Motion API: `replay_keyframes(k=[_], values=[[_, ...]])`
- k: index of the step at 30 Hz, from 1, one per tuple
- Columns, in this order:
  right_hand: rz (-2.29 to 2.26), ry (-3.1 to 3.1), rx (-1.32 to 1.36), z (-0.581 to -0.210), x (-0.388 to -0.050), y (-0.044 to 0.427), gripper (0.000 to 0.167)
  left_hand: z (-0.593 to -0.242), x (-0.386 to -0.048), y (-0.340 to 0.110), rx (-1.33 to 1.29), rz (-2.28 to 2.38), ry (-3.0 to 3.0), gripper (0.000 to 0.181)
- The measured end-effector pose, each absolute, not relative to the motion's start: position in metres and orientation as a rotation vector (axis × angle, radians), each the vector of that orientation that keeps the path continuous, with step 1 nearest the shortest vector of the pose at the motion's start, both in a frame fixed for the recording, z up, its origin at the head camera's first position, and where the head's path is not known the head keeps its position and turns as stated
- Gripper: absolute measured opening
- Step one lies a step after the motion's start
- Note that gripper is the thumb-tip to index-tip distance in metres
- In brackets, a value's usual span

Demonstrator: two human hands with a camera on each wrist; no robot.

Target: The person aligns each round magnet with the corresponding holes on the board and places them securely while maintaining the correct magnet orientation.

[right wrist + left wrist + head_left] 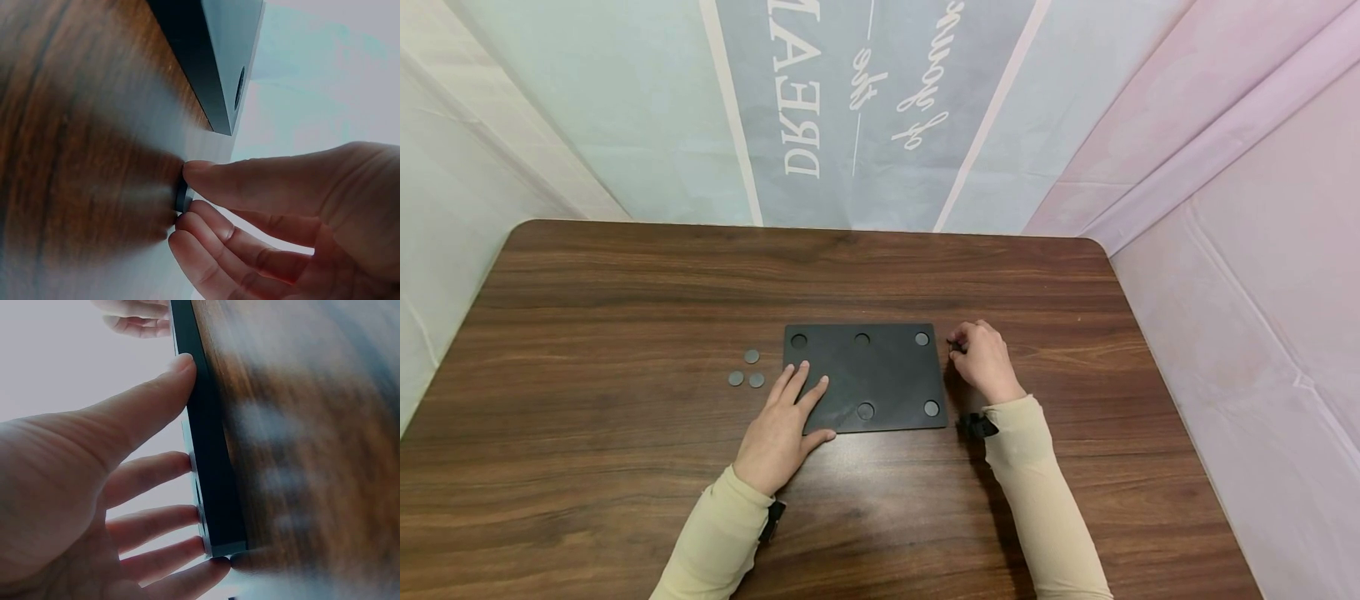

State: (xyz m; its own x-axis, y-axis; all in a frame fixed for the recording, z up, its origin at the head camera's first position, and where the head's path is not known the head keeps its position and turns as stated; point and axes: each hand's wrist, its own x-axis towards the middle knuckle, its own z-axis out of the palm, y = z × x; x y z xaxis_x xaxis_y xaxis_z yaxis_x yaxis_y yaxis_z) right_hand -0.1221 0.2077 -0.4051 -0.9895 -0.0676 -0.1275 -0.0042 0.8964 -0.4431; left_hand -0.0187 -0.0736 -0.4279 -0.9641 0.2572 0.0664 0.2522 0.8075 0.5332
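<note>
A dark grey rectangular board (pixel 895 375) with round recesses lies on the table. My left hand (pixel 775 442) rests on its lower left corner with fingers spread and straight; in the left wrist view the thumb touches the board's edge (pixel 212 456). Just right of the board, my right hand (pixel 985 362) pinches a small dark disc (pixel 182 195) between thumb and fingers at the tabletop. Grey discs show in the board's upper right recess (pixel 922 339) and lower right recess (pixel 931 408). The left hand covers the lower left part of the board.
Three loose grey discs (pixel 751 357) lie left of the board, close together. The wooden table (pixel 647 283) runs back to a printed cloth backdrop (pixel 850 125). Pale cloth (pixel 1240 292) hangs along the right side.
</note>
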Motion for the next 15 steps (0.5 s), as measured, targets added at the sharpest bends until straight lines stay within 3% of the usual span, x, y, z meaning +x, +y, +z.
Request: replay_keyframes(k=[15], values=[[-0.641,2.953,-0.056,-0.4058,-0.1234,0.2083,0.010,-0.4285,-0.0186,-0.0733,0.419,0.875,2.986,0.068]])
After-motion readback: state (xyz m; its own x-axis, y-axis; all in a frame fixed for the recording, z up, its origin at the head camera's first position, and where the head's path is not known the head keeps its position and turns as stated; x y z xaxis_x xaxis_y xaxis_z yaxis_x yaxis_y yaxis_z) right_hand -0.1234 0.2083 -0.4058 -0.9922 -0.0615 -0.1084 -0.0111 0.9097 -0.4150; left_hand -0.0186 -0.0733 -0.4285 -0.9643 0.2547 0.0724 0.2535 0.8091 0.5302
